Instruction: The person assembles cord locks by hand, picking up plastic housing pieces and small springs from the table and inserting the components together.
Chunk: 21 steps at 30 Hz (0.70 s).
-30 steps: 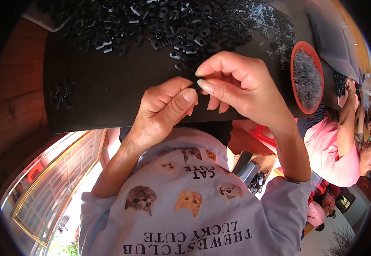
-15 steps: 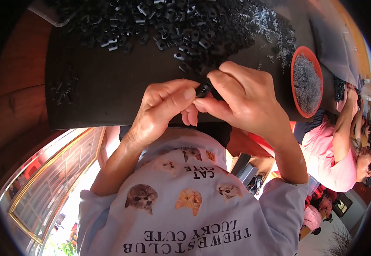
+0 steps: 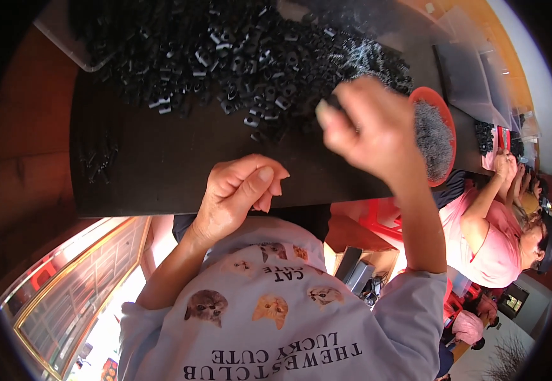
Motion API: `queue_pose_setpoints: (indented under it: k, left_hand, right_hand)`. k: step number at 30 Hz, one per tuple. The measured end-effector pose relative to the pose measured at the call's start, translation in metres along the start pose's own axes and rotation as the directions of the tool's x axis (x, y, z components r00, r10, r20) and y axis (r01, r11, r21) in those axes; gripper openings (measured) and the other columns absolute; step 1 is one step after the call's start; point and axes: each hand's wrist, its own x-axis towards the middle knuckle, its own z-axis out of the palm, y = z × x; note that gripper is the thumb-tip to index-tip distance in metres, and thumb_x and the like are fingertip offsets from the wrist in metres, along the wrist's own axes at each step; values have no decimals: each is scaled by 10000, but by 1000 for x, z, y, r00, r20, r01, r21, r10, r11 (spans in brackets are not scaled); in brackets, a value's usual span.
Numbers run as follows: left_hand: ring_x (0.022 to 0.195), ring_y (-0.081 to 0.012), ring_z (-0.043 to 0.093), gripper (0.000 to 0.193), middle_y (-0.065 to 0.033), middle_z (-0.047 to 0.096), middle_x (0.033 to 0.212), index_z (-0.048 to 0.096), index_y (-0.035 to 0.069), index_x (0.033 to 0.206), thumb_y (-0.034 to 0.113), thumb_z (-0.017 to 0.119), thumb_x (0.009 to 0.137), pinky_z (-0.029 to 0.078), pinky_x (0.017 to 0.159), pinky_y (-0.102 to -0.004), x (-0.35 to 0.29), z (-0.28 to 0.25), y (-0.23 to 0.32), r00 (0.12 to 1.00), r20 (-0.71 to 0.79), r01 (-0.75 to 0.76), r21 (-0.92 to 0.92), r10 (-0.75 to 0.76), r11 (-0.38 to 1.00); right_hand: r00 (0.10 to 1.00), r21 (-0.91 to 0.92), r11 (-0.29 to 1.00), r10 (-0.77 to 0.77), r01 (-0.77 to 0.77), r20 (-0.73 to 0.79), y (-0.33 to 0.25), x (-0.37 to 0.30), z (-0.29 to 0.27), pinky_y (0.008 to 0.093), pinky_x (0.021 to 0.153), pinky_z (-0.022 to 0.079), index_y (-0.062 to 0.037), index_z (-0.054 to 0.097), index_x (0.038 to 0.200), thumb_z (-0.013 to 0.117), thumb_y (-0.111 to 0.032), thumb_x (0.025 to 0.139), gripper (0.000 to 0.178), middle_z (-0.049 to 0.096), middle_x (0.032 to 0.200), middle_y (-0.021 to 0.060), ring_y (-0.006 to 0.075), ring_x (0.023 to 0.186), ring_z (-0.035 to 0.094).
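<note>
The left hand [image 3: 241, 192] is pressing its thumb against curled fingers; whether it is gripping anything cannot be told; the right hand [image 3: 371, 130], blurred, is pinching a small black part [image 3: 333, 101] near the parts heap [image 3: 231, 70]; a red bowl [image 3: 452, 120] is holding springs [image 3: 432, 140] rightward.

Blown-out glare lower left, dim tabletop [image 3: 161, 159], hands [image 3: 371, 130] — right one motion-blurred, edges fisheye-bent

The right hand [image 3: 371, 130] is blurred, its grip unclear; beyond both hands, the top edge crops the black parts [image 3: 225, 57].
</note>
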Motion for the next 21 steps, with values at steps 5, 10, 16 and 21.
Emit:
queue_pose_setpoints:
  k: [5, 10, 16, 21]
  left_hand:
    - [556, -57, 512, 244, -25, 603, 737, 648, -10, 990, 170, 485, 1005, 403, 486, -197, -3, -1, -1, 1000, -10, -8, 45, 9, 999]
    - [537, -60, 500, 246, -28, 600, 730, 648, -11, 984, 180, 495, 1002, 394, 469, -197, 0, 6, -2, 1000, -7, -7, 48, 8, 999]
    - [526, -60, 498, 255, -29, 597, 721, 649, -13, 974, 192, 499, 1002, 399, 470, -198, 1, 4, -3, 1000, -4, -28, 85, 28, 996]
    - [525, -61, 515, 268, -30, 599, 705, 654, -17, 955, 203, 507, 999, 416, 482, -205, 3, 5, -3, 999, -11, -45, 162, 47, 986]
  right_hand:
    - [915, -199, 893, 392, -404, -98, 79, 57, -31, 288, 566, 438, -25, 617, 961, 684, -213, 867, 220, 521, 629, 61, 158, 555, 498]
    - [709, -408, 654, 705, -636, 26, 114, 86, -47, 408, 744, 485, -20, 552, 1128, 668, -388, 854, 473, 643, 916, 200, 325, 849, 636]
    - [928, 234, 900, 368, -369, 47, 88, 34, -19, 279, 623, 449, -36, 605, 952, 641, -132, 892, 119, 568, 732, 56, 161, 640, 535]
    - [845, 156, 933, 212, -324, 491, 31, -5, -3, 378, 659, 478, -49, 600, 925, 600, -57, 851, 75, 569, 857, 105, 305, 766, 592]
